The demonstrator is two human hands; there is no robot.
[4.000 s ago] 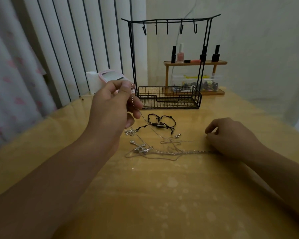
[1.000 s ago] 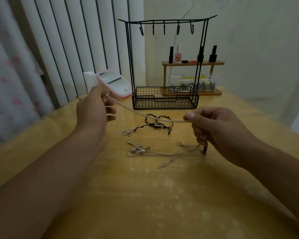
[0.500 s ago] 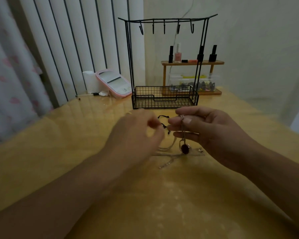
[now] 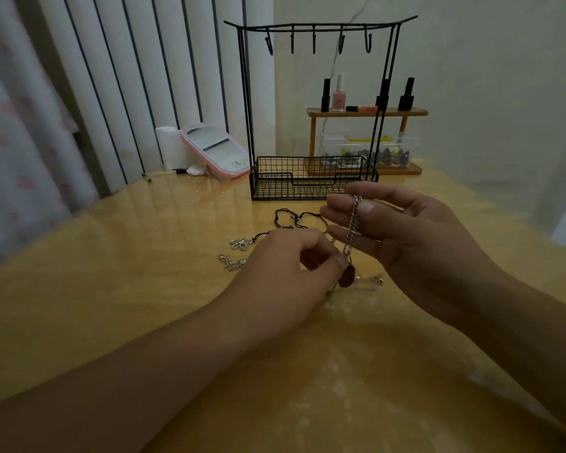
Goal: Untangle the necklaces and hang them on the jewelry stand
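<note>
The right hand [image 4: 415,243] is raised above the yellow table [image 4: 111,289], in front of the black wire jewelry stand [image 4: 314,103], and pinches the top of a silver chain necklace [image 4: 352,223] between thumb and forefinger, its other fingers spread out toward the left. The chain hangs straight down across those fingers to a dark oval pendant [image 4: 346,276] at its lower end, just off the table. The left hand [image 4: 285,276] sits lower, in front of the stand and just left of the pendant, with its fingers curled in and thumb and fingertips closed on the chain right above the pendant. More necklaces lie on the table in front of the stand's mesh basket [image 4: 311,178]: a black cord necklace [image 4: 294,219] loops closest to the basket, a small silver flower-shaped charm [image 4: 241,242] lies nearer the camera and to the left, and a short silver chain with a clasp [image 4: 231,262] lies nearer still. A thin silver strand with a clasp [image 4: 374,281] shows below the right hand. The stand's five hooks [image 4: 314,40] along its top bar carry nothing. Left of the stand a pink-framed mirror [image 4: 216,152] leans by a white roll [image 4: 167,147], and behind the stand, to the right, a small wooden shelf [image 4: 366,112] holds nail polish bottles [image 4: 339,93].
</note>
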